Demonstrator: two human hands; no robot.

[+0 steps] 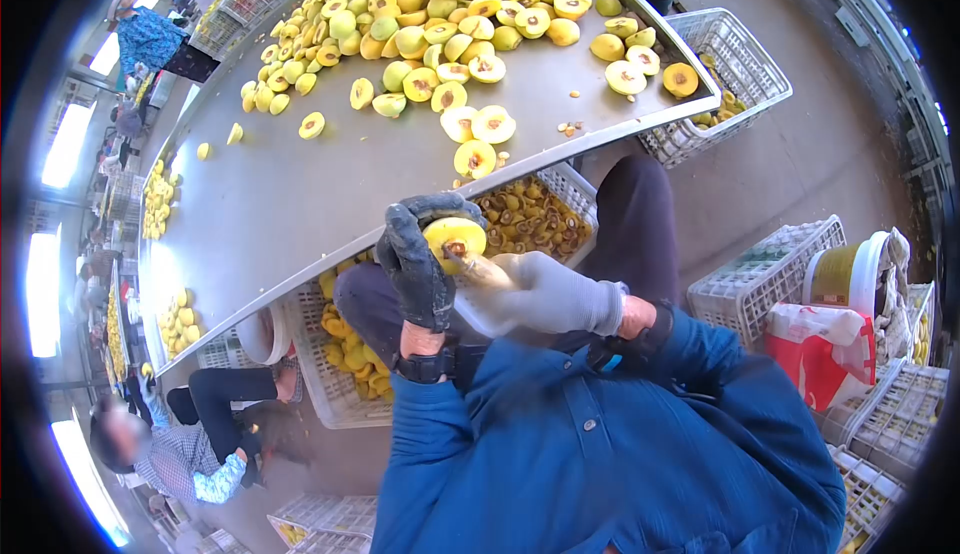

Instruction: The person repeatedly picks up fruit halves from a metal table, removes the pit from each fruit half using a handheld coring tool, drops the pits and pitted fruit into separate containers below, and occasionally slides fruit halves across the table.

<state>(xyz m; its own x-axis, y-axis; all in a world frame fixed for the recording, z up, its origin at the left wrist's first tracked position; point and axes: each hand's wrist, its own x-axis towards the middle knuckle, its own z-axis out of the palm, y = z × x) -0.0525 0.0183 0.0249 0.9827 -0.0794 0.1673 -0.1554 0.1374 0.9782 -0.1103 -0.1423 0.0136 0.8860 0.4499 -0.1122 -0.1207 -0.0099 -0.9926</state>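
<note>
My left hand (415, 264), in a dark, stained glove, is closed around a halved yellow peach (455, 244). The cut face points up towards me, with a brown, torn-looking centre. My right hand (555, 294), in a pale grey glove, is closed with its fingertips at that centre. A blurred tan shape lies there, and whether it is a tool or the glove's stained fingers I cannot make out. Both hands are above my lap, at the edge of the metal table (300, 184). Several cut peach halves (475, 159) lie on the table just beyond them.
A large heap of peaches (420, 14) covers the table's far side. Below its edge are a crate of brownish pieces (530, 216) and a crate of yellow halves (345, 364). More crates (765, 274) and a white bucket (845, 274) stand right. A person (185, 459) sits left.
</note>
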